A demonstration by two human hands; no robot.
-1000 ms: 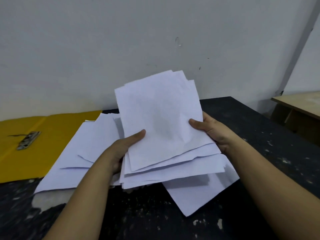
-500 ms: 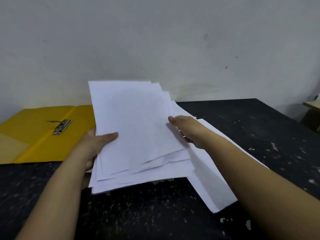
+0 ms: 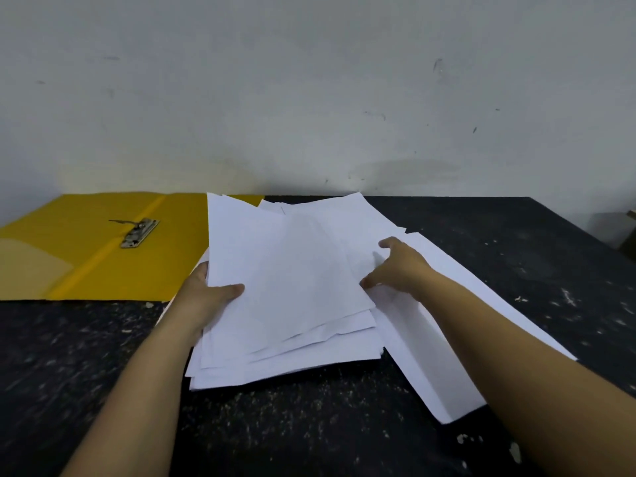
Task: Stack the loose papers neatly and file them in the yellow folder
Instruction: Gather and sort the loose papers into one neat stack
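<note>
An uneven stack of white papers (image 3: 289,287) is gripped at its left edge by my left hand (image 3: 210,297), thumb on top. My right hand (image 3: 399,266) reaches past the stack's right side, fingers spread, and rests on loose white sheets (image 3: 444,325) lying flat on the table. The yellow folder (image 3: 89,249) lies open at the left, its metal clip (image 3: 139,232) showing near the spine. The stack's left corner overlaps the folder's right flap.
A dark speckled table (image 3: 309,425) carries everything and ends at a pale wall (image 3: 309,98) behind. A corner of another piece of furniture (image 3: 628,235) shows at the far right edge.
The stack has come down and moved left toward the folder. My right hand let go of the stack's right edge and moved onto the loose sheets on the table.
</note>
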